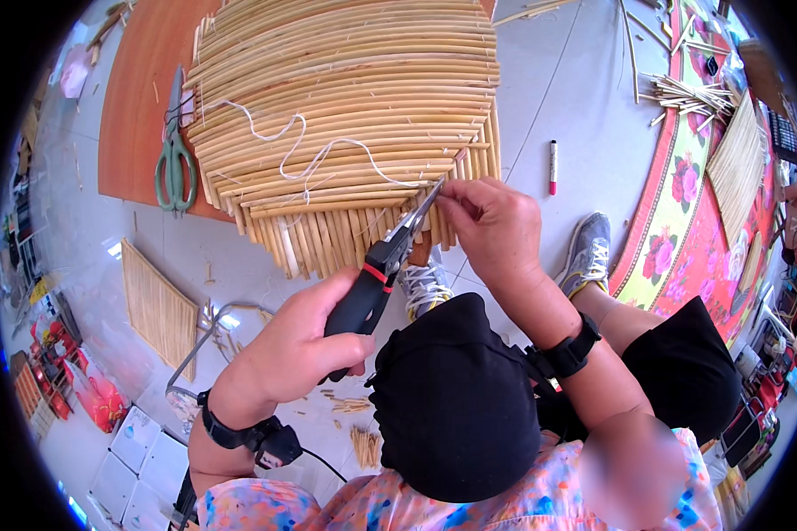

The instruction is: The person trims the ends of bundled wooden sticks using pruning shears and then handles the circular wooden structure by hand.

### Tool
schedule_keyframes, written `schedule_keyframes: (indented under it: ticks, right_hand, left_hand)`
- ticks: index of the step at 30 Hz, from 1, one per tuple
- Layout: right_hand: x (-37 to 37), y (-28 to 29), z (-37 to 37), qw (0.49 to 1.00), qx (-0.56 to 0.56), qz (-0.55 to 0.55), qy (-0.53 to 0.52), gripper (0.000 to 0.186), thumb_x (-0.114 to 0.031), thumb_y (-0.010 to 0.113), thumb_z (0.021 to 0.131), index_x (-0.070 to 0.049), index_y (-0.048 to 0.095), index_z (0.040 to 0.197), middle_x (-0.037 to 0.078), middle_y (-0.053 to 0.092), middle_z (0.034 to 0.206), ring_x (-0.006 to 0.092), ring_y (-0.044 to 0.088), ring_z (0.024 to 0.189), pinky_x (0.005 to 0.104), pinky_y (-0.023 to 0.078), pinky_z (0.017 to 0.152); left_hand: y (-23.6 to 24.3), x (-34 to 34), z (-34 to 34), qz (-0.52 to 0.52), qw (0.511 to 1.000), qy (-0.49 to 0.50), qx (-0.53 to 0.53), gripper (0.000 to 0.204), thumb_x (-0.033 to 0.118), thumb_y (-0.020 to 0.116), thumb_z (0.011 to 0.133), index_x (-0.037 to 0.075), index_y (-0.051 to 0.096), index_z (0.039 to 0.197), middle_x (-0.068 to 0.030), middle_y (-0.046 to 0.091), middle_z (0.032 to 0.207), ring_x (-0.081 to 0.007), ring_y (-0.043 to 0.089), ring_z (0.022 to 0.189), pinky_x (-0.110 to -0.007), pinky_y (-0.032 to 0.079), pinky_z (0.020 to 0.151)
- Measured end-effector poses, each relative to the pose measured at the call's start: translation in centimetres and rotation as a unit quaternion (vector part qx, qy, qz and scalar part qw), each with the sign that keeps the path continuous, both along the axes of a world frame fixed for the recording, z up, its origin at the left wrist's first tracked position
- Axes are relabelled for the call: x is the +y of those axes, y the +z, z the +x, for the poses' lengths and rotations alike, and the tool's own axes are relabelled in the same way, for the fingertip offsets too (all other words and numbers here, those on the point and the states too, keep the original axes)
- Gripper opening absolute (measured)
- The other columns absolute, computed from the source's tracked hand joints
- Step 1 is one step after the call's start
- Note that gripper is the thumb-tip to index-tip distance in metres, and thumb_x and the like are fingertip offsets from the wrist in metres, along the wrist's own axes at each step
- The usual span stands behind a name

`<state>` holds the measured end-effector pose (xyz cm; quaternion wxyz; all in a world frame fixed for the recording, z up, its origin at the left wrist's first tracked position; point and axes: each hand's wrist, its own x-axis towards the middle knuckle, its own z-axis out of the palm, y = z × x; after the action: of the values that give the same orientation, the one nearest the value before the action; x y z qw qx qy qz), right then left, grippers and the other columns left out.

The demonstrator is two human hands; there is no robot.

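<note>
My left hand (297,341) is wrapped around the black handles of long-nosed pliers (383,265) with a red band. Their jaws point up and right at the lower right edge of a panel of straw-coloured sticks (345,106). At the jaw tips, my right hand (500,226) pinches with thumb and forefinger; the fingers hide what is between them. A loose white string (301,142) winds over the panel and runs toward those fingertips. Along the panel's near edge, a row of short upright sticks (328,234) meets the crosswise ones at a slant.
Green-handled scissors (175,173) lie left of the panel on a reddish-brown board (137,124). A marker (553,168) lies on the tiled floor to the right. Beyond are a floral mat (655,252), a stick bundle (691,93) and another panel (737,168). A smaller panel (159,305) rests at left.
</note>
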<state>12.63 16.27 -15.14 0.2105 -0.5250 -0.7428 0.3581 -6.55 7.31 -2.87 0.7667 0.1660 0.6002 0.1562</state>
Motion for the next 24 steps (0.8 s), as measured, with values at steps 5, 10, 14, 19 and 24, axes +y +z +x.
schedule_keyframes:
  ticks: [5,10,14,19,24]
  right_hand:
    - [-0.1,-0.1,0.0,1.0,0.013,-0.013,-0.002,0.011,-0.011,0.076,0.076,-0.008,0.072,0.086,0.007,0.062,0.067,0.0182,0.059,0.055,0.0298,0.046,0.052]
    - [0.0,0.3,-0.1,0.999,0.001,-0.047,-0.02,0.017,-0.011,0.076,0.075,-0.007,0.072,0.091,0.004,0.057,0.061,0.0137,0.053,0.052,0.0271,0.044,0.052]
    - [0.2,0.5,-0.2,0.995,0.029,-0.089,-0.033,0.02,-0.011,0.075,0.078,-0.002,0.071,0.096,0.001,0.054,0.057,0.0072,0.048,0.052,0.0244,0.042,0.051]
    - [0.2,0.9,-0.3,0.984,0.051,-0.158,-0.058,0.021,-0.016,0.071,0.081,-0.002,0.071,0.096,0.004,0.055,0.055,0.0115,0.051,0.048,0.0268,0.042,0.049]
    - [0.2,0.8,-0.3,0.977,0.077,-0.184,-0.07,0.022,-0.017,0.07,0.081,-0.001,0.07,0.096,0.005,0.054,0.052,0.0099,0.05,0.045,0.0266,0.042,0.048]
  left_hand:
    - [0.2,-1.2,-0.6,0.025,1.0,0.004,-0.012,0.047,0.013,0.061,0.075,0.0,0.047,0.118,-0.0058,0.056,0.086,-0.0133,0.059,0.07,-0.027,0.048,0.062]
    - [-0.1,-2.4,-0.3,0.02,0.997,0.061,-0.036,0.044,0.01,0.06,0.076,0.0,0.046,0.117,-0.0065,0.056,0.089,-0.0127,0.058,0.071,-0.027,0.048,0.064]
    - [-0.1,-2.3,0.0,0.016,0.996,0.081,-0.047,0.042,0.01,0.061,0.076,0.001,0.046,0.115,-0.0066,0.056,0.09,-0.0128,0.058,0.073,-0.028,0.048,0.067]
    - [-0.8,-2.8,0.1,0.03,0.996,0.065,-0.046,0.04,0.013,0.062,0.074,0.002,0.047,0.11,-0.007,0.056,0.092,-0.0131,0.057,0.079,-0.027,0.046,0.072]
    - [-1.0,-2.7,0.0,0.016,0.998,0.054,-0.042,0.04,0.017,0.064,0.069,0.004,0.048,0.103,-0.0081,0.056,0.095,-0.0135,0.053,0.084,-0.026,0.042,0.077]
